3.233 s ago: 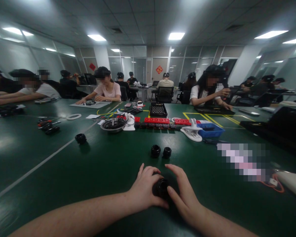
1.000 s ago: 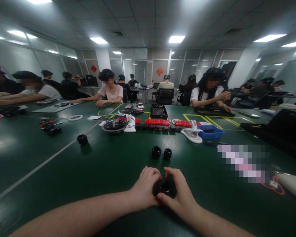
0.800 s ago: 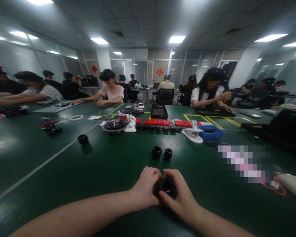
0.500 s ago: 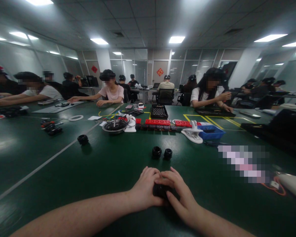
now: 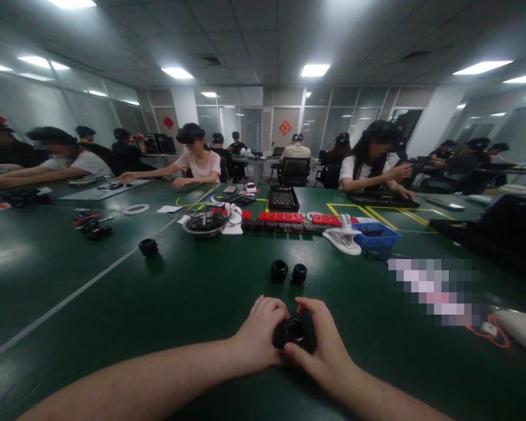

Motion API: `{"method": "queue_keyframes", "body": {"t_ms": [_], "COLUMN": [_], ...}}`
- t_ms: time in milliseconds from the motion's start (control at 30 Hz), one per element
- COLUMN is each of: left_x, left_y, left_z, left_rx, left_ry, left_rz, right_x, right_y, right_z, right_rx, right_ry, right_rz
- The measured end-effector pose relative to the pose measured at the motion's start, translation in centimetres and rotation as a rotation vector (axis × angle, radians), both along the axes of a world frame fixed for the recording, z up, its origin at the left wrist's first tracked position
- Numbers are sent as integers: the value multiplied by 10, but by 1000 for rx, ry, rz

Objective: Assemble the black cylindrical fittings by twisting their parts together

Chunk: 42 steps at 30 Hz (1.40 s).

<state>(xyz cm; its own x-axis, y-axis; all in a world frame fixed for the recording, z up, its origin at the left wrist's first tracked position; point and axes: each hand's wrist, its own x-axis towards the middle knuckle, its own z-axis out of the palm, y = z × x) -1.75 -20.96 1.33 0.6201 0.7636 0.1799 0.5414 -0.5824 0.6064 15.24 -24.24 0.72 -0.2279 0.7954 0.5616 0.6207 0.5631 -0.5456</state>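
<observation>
on green table, left hand and right hand both clasp black ring.

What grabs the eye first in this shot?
Both bare hands meet low in the centre: the left hand and right hand clasp a small black round part over the green table. Just beyond sit two matching black round parts, side by side. Farther back lies a row of red blocks.

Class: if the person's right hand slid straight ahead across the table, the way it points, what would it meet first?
Probably the pair of small black rings just beyond the right hand; depth is uncertain.
</observation>
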Motion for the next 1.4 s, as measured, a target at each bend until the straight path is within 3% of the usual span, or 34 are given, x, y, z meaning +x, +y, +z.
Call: {"method": "queue_keyframes", "body": {"t_ms": [300, 600, 800, 933, 1133, 1400], "left_x": [1, 0, 1, 1, 1, 1], "left_y": [1, 0, 1, 1, 1, 1], "left_z": [-2, 4, -2, -3, -4, -1], "left_rx": [9, 7, 29, 24, 21, -4], "left_ry": [-9, 11, -10, -27, -19, -7], "left_rz": [12, -18, -12, -12, 3, -1], "right_x": [-4, 0, 2, 2, 0, -3], "right_y": [-2, -5, -6, -5, -2, -1], "right_z": [7, 9, 12, 7, -1, 4], "right_rx": [-25, -13, 45, 93, 1, -5], "right_ry": [-7, 10, -88, -52, -18, 12], "right_rz": [29, 222, 318, 205, -1, 44]}}
